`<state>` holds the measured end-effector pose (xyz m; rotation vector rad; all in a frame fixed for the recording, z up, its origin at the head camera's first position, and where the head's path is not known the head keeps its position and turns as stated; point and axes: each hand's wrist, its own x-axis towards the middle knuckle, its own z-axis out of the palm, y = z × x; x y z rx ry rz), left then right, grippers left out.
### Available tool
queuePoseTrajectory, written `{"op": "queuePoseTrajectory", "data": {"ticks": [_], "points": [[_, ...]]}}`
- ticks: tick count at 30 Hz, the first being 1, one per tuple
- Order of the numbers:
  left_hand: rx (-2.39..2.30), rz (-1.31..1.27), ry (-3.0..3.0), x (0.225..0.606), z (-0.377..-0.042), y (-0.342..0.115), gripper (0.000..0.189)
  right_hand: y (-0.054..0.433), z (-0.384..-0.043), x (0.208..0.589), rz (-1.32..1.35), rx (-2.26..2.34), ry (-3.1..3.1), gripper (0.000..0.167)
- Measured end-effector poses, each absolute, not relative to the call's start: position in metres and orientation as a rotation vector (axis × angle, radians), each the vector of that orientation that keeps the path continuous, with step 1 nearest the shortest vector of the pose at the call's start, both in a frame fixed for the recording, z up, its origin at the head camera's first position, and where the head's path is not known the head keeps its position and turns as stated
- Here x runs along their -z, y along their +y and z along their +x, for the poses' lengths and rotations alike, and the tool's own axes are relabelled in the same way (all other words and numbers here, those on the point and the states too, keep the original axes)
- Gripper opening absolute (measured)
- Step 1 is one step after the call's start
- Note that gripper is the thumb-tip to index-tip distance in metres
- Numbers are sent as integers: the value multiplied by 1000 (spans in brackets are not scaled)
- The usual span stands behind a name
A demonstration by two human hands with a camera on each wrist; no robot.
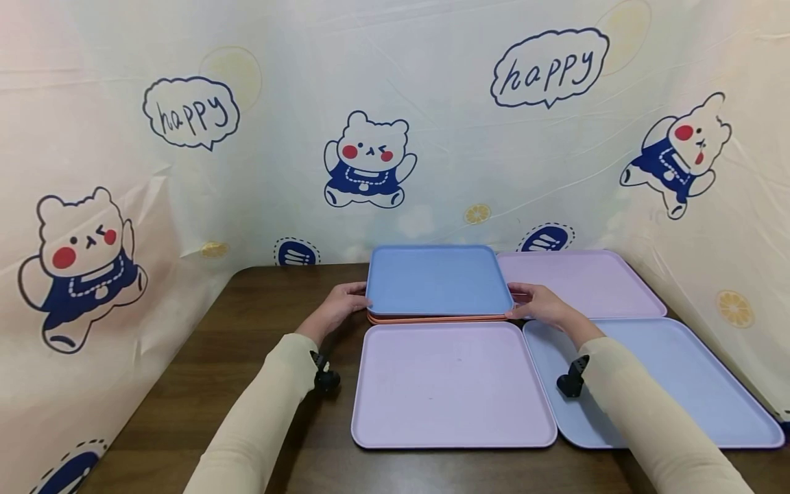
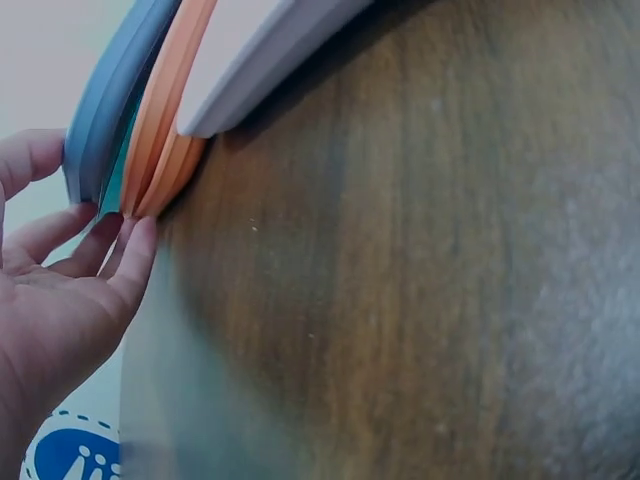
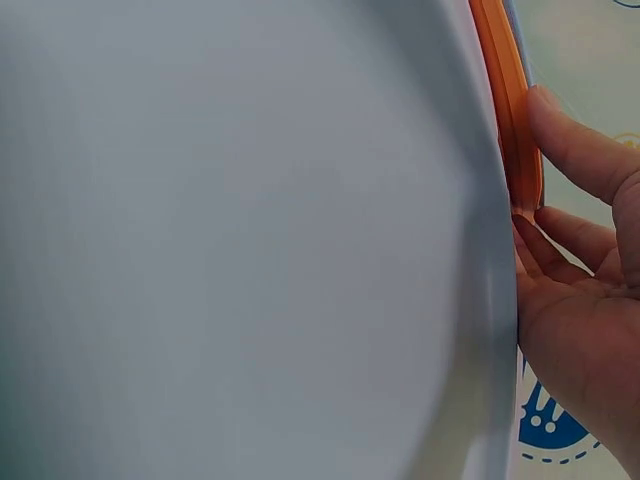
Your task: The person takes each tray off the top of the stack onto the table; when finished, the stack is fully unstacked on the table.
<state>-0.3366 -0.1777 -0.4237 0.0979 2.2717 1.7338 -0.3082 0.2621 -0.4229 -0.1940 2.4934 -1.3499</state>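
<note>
A blue tray [image 1: 439, 280] lies over a stack of orange trays [image 1: 438, 319] at the back of the table. My left hand [image 1: 338, 309] pinches the blue tray's left edge, thumb on the rim; in the left wrist view, other fingertips touch the orange trays [image 2: 165, 120]. A gap with a teal strip separates blue from orange there. My right hand [image 1: 543, 307] holds the blue tray's right edge, thumb against the rim and fingers curled under, as the right wrist view shows beside the orange rims [image 3: 510, 110]. Nearer me lies a lilac tray [image 1: 455, 387].
Right of the lilac tray is a larger-looking light blue tray [image 1: 666, 384], under my right forearm. Another lilac tray [image 1: 583, 281] lies behind it. Bare wooden table [image 1: 247, 370] stretches to the left. A printed cloth [image 1: 432, 75] hangs behind and around the table.
</note>
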Motion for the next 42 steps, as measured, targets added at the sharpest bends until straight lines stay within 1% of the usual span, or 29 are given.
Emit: {"op": "queuePoseTrajectory", "data": {"ticks": [9, 19, 25, 30, 36, 42], "points": [[-1751, 66, 2305, 414, -335, -176, 57, 262, -308, 422, -185, 1353, 2497, 89], [-2083, 3, 1975, 404, -333, -175, 59, 260, -308, 419, -189, 1376, 2470, 89], [-2178, -33, 1902, 401, -331, -182, 57, 258, -310, 420, -175, 1369, 2470, 89], [-2243, -72, 1879, 398, -326, -190, 54, 258, -309, 419, -166, 1352, 2478, 86], [-2305, -163, 1857, 397, -316, -204, 50, 258, -310, 421, -156, 1349, 2475, 86], [-2383, -176, 1807, 394, -306, -219, 49, 260, -309, 422, -143, 1347, 2481, 86]]}}
